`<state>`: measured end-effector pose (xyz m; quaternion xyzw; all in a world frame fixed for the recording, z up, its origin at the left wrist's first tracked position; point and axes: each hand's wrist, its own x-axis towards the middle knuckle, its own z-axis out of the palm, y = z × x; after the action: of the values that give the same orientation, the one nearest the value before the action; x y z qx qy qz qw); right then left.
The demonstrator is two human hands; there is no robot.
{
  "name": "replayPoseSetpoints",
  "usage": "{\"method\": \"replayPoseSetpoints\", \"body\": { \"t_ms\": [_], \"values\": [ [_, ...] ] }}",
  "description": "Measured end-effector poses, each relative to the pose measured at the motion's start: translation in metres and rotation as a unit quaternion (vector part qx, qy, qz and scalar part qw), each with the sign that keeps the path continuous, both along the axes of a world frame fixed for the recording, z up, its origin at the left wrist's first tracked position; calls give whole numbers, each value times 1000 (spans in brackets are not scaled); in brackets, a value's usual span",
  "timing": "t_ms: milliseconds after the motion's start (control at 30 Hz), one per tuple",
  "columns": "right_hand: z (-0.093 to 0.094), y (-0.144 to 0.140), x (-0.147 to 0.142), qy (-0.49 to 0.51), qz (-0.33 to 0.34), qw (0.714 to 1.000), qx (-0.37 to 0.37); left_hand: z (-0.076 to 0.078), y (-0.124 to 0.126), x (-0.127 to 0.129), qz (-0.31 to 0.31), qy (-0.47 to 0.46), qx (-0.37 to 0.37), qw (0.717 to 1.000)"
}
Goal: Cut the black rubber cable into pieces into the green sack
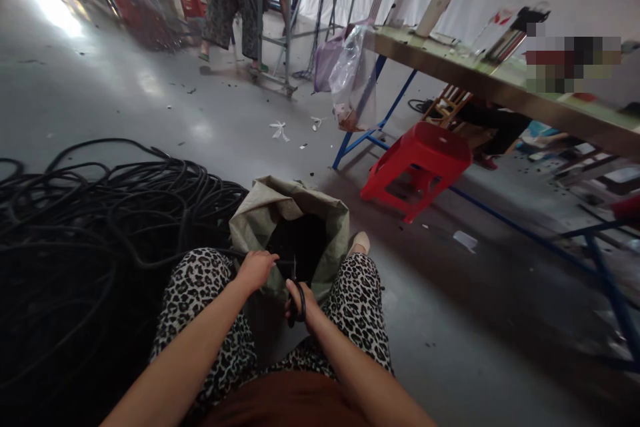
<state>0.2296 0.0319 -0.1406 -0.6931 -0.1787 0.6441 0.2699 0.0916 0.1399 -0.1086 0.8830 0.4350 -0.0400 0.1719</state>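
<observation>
1. The thin black rubber cable (235, 252) runs from the big tangled heap of black cable (90, 227) at the left of the frame to the left hand (256, 269), which is closed around it just below centre.
2. The right hand (300, 301) grips black-handled scissors (296, 293), fingers through the loops — blades pointing up toward the cable.
3. Both hands sit at the near rim of an open grey-green woven sack (280, 210), dark inside, standing between the leopard-print knees.
4. Right of the sack the grey concrete floor (450, 320) lies bare up to a red plastic stool (417, 170) and the blue-legged workbench (500, 83) — another person stands at the top, well apart.
</observation>
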Motion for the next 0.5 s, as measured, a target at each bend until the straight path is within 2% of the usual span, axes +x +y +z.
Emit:
{"method": "replayPoseSetpoints", "body": {
  "t_ms": [333,500],
  "values": [
    [5,-1,-2,11,-3,1000,17,0,-1,0,0,6,-13,1000],
    [7,2,-3,20,-16,1000,2,0,-1,0,2,9,-24,1000]
  ]
}}
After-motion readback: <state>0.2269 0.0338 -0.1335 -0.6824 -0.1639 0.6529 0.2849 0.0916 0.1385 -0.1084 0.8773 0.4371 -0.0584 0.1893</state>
